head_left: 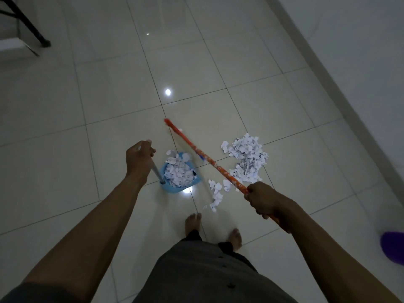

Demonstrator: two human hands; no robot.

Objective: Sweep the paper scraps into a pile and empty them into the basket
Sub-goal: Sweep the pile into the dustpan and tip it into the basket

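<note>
Spreading toward the wall [349,40], glossy floor tiles [109,95] carry jagged paper scraps [249,158], heaped rightward and filling the blue plastic dustpan [172,190]; left grip [140,159] clenches its metal handle [156,171], right grip [264,200] grasps the orange broomstick [203,156].

Arms extended, left hand [140,156] gripping dustpan handle [157,171], right hand [264,200] gripping broomstick [209,162]

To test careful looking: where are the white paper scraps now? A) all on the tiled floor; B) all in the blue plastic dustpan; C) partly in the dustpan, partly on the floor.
C: white paper scraps fill the blue plastic dustpan, and a larger pile lies on the tiled floor beside the orange broom handle.
</note>
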